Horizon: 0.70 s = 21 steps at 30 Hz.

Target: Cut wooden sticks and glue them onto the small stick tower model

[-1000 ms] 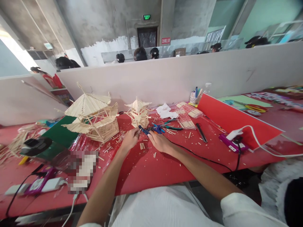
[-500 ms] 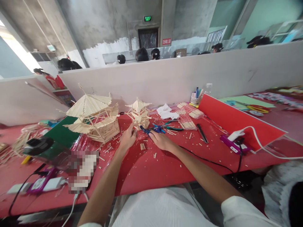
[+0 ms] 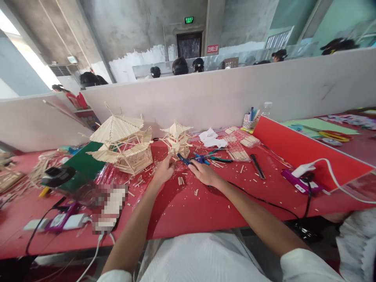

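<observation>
Everything is sliding rightward in the head view since the earlier frame. The right hand is closing firmly round a blue tool; the left hand is curling beside its tip — whether holding anything, I cannot tell. Just behind, the small model is standing on the table.

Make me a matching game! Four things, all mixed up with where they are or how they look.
1. blue tool
2. big stick pavilion
3. tissue or cloth
4. pen basket

A. left of the small stick pavilion
B. crumpled and white
C. by the far corner of the red board
D. in the right hand

Pairs: 1-D, 2-A, 3-B, 4-C
</observation>
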{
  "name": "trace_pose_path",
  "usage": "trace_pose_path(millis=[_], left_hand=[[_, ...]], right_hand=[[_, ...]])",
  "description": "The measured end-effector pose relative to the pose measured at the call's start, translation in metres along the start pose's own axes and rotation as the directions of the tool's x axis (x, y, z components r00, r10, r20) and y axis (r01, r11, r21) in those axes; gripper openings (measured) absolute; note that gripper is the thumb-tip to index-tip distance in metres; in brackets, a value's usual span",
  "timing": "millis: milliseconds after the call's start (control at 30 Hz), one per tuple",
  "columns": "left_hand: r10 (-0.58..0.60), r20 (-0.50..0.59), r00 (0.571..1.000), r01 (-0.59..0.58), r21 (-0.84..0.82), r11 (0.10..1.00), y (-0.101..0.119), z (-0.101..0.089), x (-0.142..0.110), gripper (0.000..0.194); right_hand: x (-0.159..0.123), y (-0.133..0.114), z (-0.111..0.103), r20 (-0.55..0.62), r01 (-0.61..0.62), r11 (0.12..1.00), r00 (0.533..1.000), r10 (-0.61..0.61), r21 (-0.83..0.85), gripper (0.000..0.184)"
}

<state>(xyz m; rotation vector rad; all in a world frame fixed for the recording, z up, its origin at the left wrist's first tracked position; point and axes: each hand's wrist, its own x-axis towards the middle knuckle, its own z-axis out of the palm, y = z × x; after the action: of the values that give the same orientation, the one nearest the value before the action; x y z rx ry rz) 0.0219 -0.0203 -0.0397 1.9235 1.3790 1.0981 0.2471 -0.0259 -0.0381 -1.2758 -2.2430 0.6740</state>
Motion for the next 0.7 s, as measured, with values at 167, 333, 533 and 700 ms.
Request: trace_pose_path(millis=[167, 333, 533, 700], left_hand=[[0.025, 0.073, 0.997, -0.007, -0.242, 0.970, 0.007, 0.002, 0.002, 0.017], [0.042, 0.149, 0.988, 0.009, -0.330, 0.944, 0.016, 0.005, -0.001, 0.030], [0.097, 0.150, 0.984, -0.052, -0.276, 0.960, 0.020, 0.007, -0.002, 0.033], [0.065, 0.135, 0.989, -0.020, -0.311, 0.950, 0.021, 0.007, 0.000, 0.040]], right_hand=[[0.001, 0.000, 0.000, -0.081, 0.058, 0.963, 0.996, -0.038, 0.262, 0.039], [0.006, 0.000, 0.008, -0.158, 0.118, 0.880, 0.986, -0.050, 0.461, 0.032], [0.010, -0.001, 0.014, -0.205, 0.148, 0.848, 0.978, -0.048, 0.509, 0.033], [0.008, -0.004, 0.014, -0.211, 0.148, 0.835, 0.977, -0.039, 0.530, 0.030]])
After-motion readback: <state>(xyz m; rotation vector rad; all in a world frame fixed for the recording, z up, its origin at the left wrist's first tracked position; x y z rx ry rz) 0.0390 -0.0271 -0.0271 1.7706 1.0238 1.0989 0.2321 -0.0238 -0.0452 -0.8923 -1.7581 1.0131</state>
